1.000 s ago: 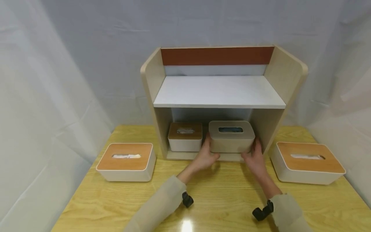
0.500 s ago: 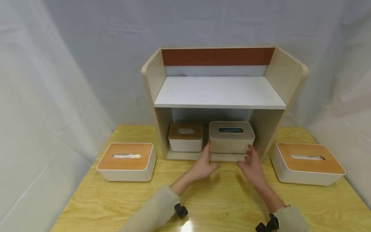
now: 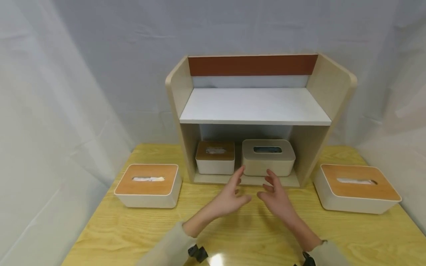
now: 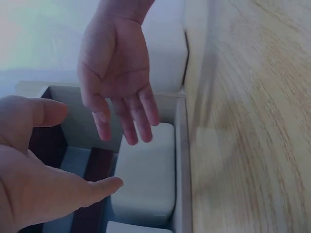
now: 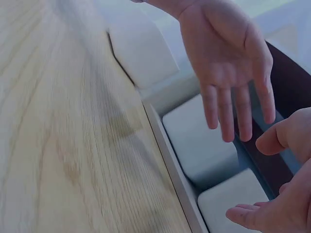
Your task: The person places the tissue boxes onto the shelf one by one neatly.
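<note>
A beige tissue box [image 3: 267,166] with a grey-beige top and an oval slot stands on the lower level of a small desktop shelf [image 3: 255,122], near its right wall. To its left, a smaller white tissue box [image 3: 215,167] with a brown wood-look lid shares that level. Both hands are in front of the shelf, apart from the boxes, with palms facing each other. The left hand [image 3: 229,197] has its fingers extended and thumb spread, holding nothing. Fingers loosely bent, the right hand [image 3: 279,199] is also bare; in the left wrist view, that right hand [image 4: 116,68] shows its palm.
Larger white tissue boxes with orange wood-look lids flank the shelf on the table: a left box [image 3: 148,184] and a right box [image 3: 359,188]. The shelf's white upper board [image 3: 255,105] overhangs the lower level. Light curtains [image 3: 100,55] hang behind and beside the yellowish wooden table [image 3: 253,236].
Both hands have let go of the beige tissue box and drawn back toward the person, the right hand also moving left. The box stays in place on the lower level.
</note>
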`<act>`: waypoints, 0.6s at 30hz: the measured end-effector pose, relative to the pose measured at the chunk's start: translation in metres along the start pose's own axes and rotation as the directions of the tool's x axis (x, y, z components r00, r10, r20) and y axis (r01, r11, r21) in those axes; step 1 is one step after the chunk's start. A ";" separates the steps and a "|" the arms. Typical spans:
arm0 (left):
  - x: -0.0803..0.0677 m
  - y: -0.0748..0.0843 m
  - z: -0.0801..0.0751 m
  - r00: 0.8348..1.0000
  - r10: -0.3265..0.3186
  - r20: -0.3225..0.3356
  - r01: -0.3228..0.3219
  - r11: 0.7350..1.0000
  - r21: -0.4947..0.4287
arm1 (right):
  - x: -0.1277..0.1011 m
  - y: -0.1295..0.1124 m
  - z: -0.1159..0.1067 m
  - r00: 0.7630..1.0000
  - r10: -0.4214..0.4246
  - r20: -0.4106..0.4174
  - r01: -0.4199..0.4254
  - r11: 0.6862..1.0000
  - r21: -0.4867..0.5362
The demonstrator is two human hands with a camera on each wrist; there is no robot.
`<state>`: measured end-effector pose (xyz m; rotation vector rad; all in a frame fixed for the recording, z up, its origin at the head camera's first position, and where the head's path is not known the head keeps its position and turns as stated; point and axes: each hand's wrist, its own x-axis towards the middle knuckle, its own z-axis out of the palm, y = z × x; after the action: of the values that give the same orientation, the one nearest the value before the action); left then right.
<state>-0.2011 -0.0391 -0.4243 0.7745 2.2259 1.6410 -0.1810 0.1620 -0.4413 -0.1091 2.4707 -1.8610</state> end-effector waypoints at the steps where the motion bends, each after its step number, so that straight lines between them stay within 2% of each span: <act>1: -0.004 0.002 -0.002 1.000 0.001 0.001 -0.001 1.000 -0.001 | -0.001 -0.002 0.002 1.000 -0.005 0.004 0.005 1.000 0.000; 12: -0.053 0.020 -0.043 0.999 0.030 -0.042 -0.027 0.998 0.057 | -0.003 -0.017 0.036 0.996 -0.024 0.089 0.018 0.998 0.066; 18: -0.079 0.023 -0.069 0.993 0.027 -0.113 -0.015 0.994 0.108 | -0.005 -0.021 0.058 0.991 -0.033 0.127 0.021 0.995 0.095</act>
<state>-0.1650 -0.1338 -0.3876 0.7505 2.4097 1.6253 -0.1712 0.1008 -0.4373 -0.2516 2.3053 -1.9113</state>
